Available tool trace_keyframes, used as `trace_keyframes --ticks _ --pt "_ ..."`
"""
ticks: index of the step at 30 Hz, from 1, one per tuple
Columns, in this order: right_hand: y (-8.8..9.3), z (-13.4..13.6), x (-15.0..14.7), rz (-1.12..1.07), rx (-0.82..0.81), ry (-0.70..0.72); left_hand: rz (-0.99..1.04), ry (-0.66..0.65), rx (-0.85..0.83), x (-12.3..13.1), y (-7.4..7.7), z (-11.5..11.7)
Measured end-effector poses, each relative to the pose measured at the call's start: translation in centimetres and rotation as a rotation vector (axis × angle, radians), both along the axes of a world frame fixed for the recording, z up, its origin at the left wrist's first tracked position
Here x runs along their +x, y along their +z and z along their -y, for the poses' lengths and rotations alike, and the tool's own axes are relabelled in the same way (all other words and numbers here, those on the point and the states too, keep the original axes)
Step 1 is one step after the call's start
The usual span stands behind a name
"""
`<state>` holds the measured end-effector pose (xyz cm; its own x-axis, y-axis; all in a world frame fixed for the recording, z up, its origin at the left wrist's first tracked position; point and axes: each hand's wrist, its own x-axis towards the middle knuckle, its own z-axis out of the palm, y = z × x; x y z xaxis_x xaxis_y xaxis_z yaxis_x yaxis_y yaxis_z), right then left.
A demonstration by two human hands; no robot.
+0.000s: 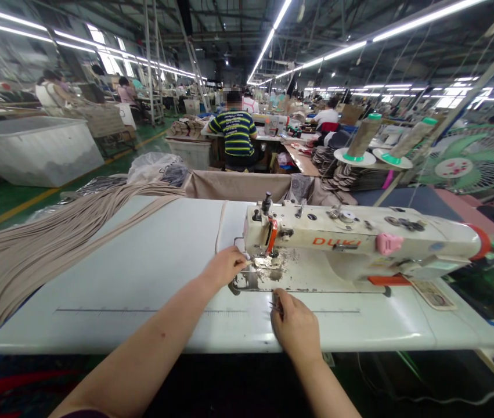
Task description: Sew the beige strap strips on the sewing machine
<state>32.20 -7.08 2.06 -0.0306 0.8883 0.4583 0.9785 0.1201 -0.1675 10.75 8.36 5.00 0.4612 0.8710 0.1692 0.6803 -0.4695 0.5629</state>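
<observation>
Nearest, the right hand is curled on small snips, just in front of the sewing machine. The left hand, fingers pinched narrow, reaches its needle area from the left. A beige strip runs lengthwise away behind it; the left hand is closer

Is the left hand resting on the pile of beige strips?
No: the left hand is at the needle area of the sewing machine, well apart from the beige strips at the table's left edge.
</observation>
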Motion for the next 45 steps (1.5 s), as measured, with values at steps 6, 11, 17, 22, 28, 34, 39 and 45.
trace_keyframes --ticks 6,11,17,22,28,34,39,45 --pt "0.0 0.0 0.0 -0.013 -0.01 0.005 0.005 0.093 -0.015 1.3 -0.2 3.3" --pt "0.0 0.0 -0.1 -0.02 0.01 0.008 -0.046 0.161 -0.062 3.2 -0.5 5.4" --pt "-0.3 0.1 0.0 -0.057 0.006 0.018 -0.146 0.137 -0.109 4.6 0.5 6.4" --pt "-0.9 0.2 0.2 -0.114 0.026 0.049 -0.227 0.065 -0.119 4.3 0.8 7.9" --pt "0.2 0.8 0.6 -0.327 0.033 0.129 -0.332 -0.017 -0.14 3.5 0.7 9.6" --pt "0.5 4.5 4.0 -0.737 0.043 -0.007 -0.247 -0.125 0.15 1.8 -1.4 8.5" --pt "-1.5 9.5 10.8 -0.84 0.138 -0.435 -0.057 -0.224 0.31 1.3 -4.3 7.3" --pt "-3.3 16.1 20.4 -0.906 0.208 -0.966 -0.136 -0.243 0.453 1.0 -5.7 6.7"
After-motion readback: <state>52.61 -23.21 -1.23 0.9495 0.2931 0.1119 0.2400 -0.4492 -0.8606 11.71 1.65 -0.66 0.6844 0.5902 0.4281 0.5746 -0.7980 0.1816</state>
